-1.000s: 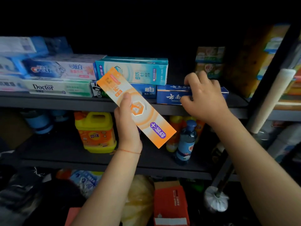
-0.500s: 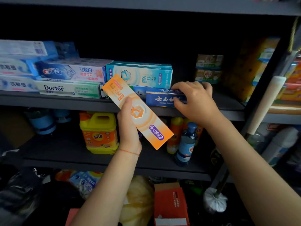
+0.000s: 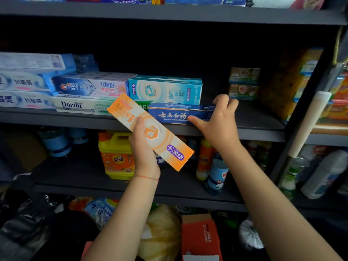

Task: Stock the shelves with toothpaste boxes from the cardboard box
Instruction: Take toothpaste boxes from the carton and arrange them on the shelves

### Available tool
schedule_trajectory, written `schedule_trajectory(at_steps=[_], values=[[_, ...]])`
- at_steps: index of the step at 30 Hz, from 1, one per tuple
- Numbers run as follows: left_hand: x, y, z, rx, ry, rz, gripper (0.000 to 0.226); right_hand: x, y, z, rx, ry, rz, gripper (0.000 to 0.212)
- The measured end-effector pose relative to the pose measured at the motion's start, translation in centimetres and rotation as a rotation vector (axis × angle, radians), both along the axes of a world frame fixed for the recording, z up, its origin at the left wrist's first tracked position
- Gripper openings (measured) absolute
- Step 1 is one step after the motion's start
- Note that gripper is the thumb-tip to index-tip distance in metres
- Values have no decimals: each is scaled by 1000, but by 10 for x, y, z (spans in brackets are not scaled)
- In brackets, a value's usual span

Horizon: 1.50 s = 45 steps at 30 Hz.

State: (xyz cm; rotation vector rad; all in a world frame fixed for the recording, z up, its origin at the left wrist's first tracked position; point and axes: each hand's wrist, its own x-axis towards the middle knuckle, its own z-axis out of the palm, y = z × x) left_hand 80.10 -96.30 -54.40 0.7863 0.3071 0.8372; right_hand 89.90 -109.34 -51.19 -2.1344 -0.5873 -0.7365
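The right hand, seemingly pinching the dark-blue cardboard toothpaste box, could nudge it off the grey metal shelf, while the left hand at eight o'clock grips the tilted orange cardboard toothpaste box.

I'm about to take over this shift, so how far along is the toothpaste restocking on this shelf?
Done: several toothpaste boxes already lie stacked on the middle shelf, including the Crest box and teal box. In hand: the right hand grips the dark blue box at the shelf edge, and the left hand holds an orange box, not yet shelved. Left: placing both; the cardboard box's contents aren't visible.
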Motion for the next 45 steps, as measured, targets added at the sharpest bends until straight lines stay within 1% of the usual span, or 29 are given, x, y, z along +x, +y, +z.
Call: schedule_trajectory(at_steps=[2, 4, 7, 9, 11, 13, 15, 17, 18, 19, 20, 21, 22, 25, 26, 28, 30, 31, 32, 33, 35, 37, 41, 42, 45], values=[[-4, 0, 1, -3, -11, 90, 30, -3, 5, -2, 16, -14, 3, 67], [-6, -5, 1, 26, -19, 132, 21, -5, 11, -1, 36, -31, 7, 57], [-3, -16, 7, 139, -15, 75, 16, -1, 18, 2, 5, -23, 37, 38], [2, -23, 12, 171, 13, 13, 16, 3, 16, 6, -92, -21, 50, 31], [9, -28, 13, 192, 32, -38, 16, 7, 6, 14, -124, 48, 108, 27], [14, -34, 11, 242, 23, -76, 16, 4, -9, 26, -33, 223, 261, 35], [20, -40, 10, 291, -3, -113, 16, -5, -24, 38, 47, 426, 479, 44], [28, -51, 11, 345, -53, -134, 23, -15, -37, 46, -58, 566, 636, 58], [33, -56, 12, 383, -78, -129, 32, -18, -42, 49, -150, 558, 653, 66], [36, -63, 13, 432, -97, -125, 45, -19, -47, 52, -221, 507, 630, 72], [39, -70, 18, 479, -101, -123, 59, -17, -51, 54, -245, 454, 591, 75], [41, -75, 23, 527, -99, -124, 66, -13, -55, 57, -227, 430, 580, 77], [44, -80, 27, 593, -94, -126, 66, -9, -60, 58, -193, 422, 588, 79], [52, -86, 40, 905, -31, -47, 43, 4, -77, 65, -138, 367, 533, 85], [54, -84, 41, 994, -7, 42, 43, 7, -84, 70, -132, 328, 498, 85], [61, -71, 38, 1175, 45, 331, 49, 12, -98, 81, -126, 263, 422, 81], [74, -51, 29, 1440, 203, 579, 42, 21, -106, 93, -155, 207, 353, 82], [80, -41, 23, 1577, 304, 639, 36, 27, -108, 97, -191, 180, 310, 85], [83, -35, 18, 1674, 383, 654, 31, 33, -108, 100, -246, 156, 267, 90], [86, -30, 13, 1723, 425, 647, 29, 38, -108, 102, -317, 144, 228, 94], [87, -25, 9, 1726, 417, 640, 25, 47, -107, 104, -469, 169, 193, 99], [84, -21, 9, 1676, 372, 630, 20, 55, -107, 104, -571, 222, 192, 101], [80, -10, 10, 1678, 365, 566, 39, 65, -109, 108, -634, 305, 192, 102], [80, -9, 10, 1679, 359, 552, 39, 66, -110, 111, -643, 312, 186, 103], [81, -10, 11, 1660, 314, 551, 28, 67, -113, 118, -666, 288, 152, 104]])
